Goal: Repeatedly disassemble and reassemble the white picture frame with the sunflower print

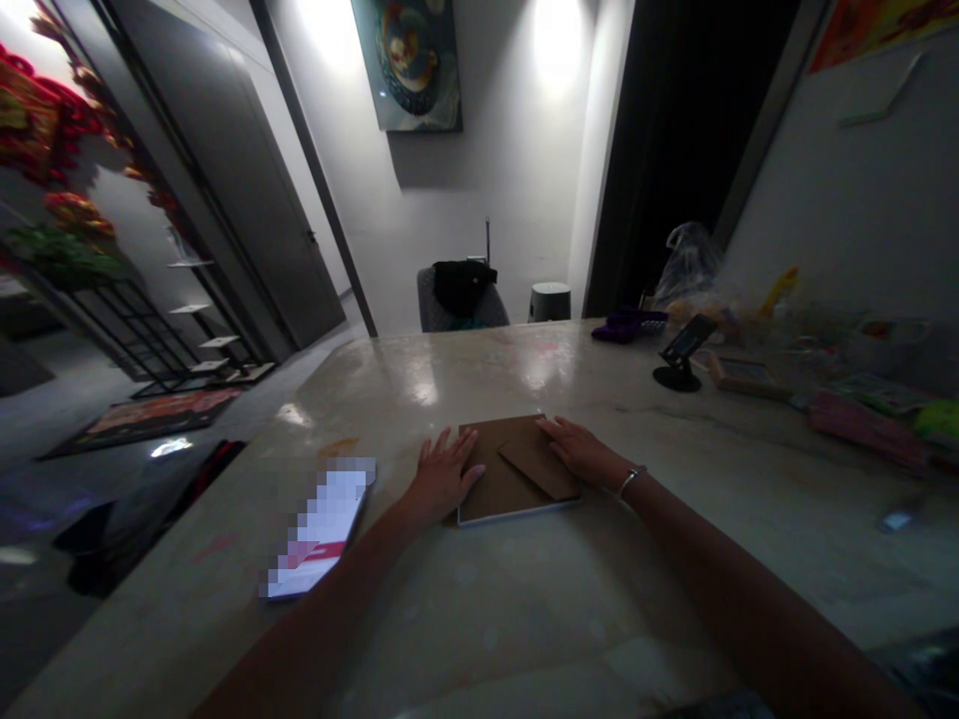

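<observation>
A flat brown item [498,486], like a kraft-covered notebook, lies on the marble-patterned table; a pale edge shows along its near side. On its right half sits a slanted brown flap or folded piece [543,469]; which of the two I cannot tell. My left hand [448,474] rests on the left edge of the cover, fingers stretched out and thumb reaching inward. At the far right corner, my right hand [580,449] lies with its fingers extended over the edge, a bracelet [633,481] on the wrist. Neither hand is gripping anything.
Left of my left forearm lies a phone [322,529] with a blurred screen. A black phone stand [681,355], a purple item [629,325] and a clear plastic bag [689,265] are at the right back. Beyond the table [479,379] stands a grey chair [431,300].
</observation>
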### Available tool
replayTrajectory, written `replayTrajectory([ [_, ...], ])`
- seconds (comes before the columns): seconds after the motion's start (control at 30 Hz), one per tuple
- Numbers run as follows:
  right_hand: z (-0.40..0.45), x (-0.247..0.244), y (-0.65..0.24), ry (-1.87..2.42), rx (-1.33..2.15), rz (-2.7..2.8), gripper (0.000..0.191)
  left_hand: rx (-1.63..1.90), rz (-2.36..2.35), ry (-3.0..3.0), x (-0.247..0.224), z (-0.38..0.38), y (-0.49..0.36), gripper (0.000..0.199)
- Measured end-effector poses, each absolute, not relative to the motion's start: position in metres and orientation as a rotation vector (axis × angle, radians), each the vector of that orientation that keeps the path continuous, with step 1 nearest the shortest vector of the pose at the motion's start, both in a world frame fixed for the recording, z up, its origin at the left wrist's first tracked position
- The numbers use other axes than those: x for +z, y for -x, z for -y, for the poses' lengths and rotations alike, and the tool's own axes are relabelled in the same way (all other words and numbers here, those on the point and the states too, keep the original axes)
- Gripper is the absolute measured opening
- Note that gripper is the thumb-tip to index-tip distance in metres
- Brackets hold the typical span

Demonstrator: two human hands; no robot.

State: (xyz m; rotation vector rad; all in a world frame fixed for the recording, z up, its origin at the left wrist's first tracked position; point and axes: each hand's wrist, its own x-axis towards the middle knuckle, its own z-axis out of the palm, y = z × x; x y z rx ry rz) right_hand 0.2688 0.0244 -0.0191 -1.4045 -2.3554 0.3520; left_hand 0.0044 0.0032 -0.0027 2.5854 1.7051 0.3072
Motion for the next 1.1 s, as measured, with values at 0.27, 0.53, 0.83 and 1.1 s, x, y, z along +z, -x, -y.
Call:
replayTrajectory([
  [0.27,-0.023,-0.013,-0.267,1.434,0.291,2.386,0.046,0.283,-1.739,-2.624,0.003,-0.001,-0.009,0.056],
  [0.53,-0.021,-0.008,-0.271,1.361,0.573,2.259,0.049,0.323,-1.855,-2.632,0.001,0.002,-0.009,0.057],
  [0.83,-0.018,0.002,-0.295,1.119,0.978,2.368,0.087,0.013,-1.608,-2.446,0.011,0.009,0.009,0.105],
  [1.1,-0.014,0.007,-0.292,1.231,1.0,2.375,0.082,-0.056,-1.548,-2.385,0.024,0.013,0.009,0.108],
])
